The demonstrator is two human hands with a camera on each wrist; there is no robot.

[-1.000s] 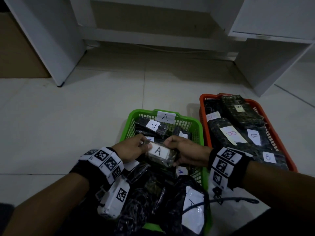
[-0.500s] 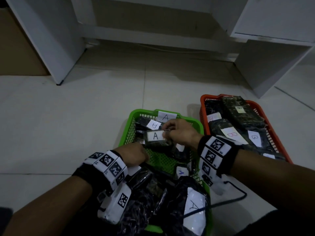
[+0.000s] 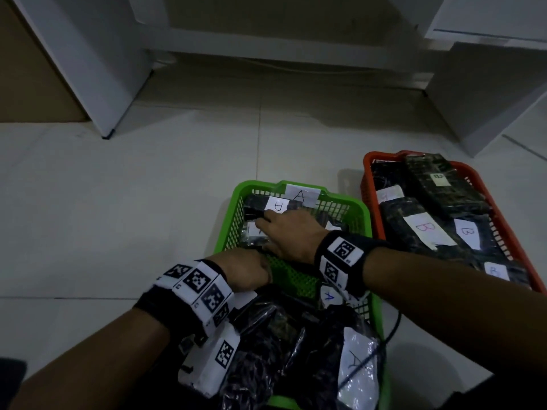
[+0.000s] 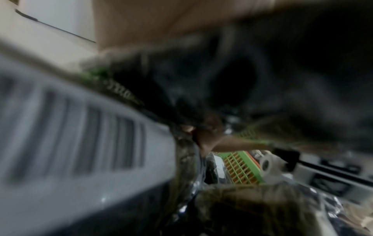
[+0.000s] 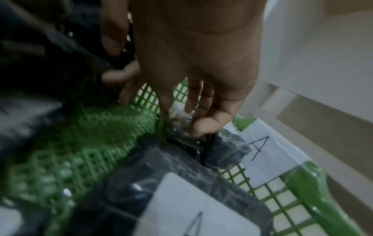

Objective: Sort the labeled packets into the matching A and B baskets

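Observation:
The green basket (image 3: 233,202) carries an A label (image 3: 302,194) on its far wall and holds several dark A packets (image 3: 278,206). My right hand (image 3: 266,223) reaches into its far left part, palm down. In the right wrist view its fingers (image 5: 203,126) are nearly straight, tips touching a crinkled dark packet (image 5: 222,150) beside the A label (image 5: 268,156); another A packet (image 5: 181,199) lies nearer. My left hand (image 3: 251,270) rests on the near pile of dark packets (image 3: 281,350), its fingers hidden. The left wrist view is blurred, showing a barcode label (image 4: 80,135).
The orange basket (image 3: 368,161) stands right of the green one, filled with B-labelled packets (image 3: 426,229). White furniture legs (image 3: 88,69) rise at the far left and far right (image 3: 488,99). A black cable (image 3: 393,327) runs along the floor beside the green basket.
My right hand carried the A packet from both hands forward and down into the far part of the green basket. My left hand let go and dropped back onto the near pile.

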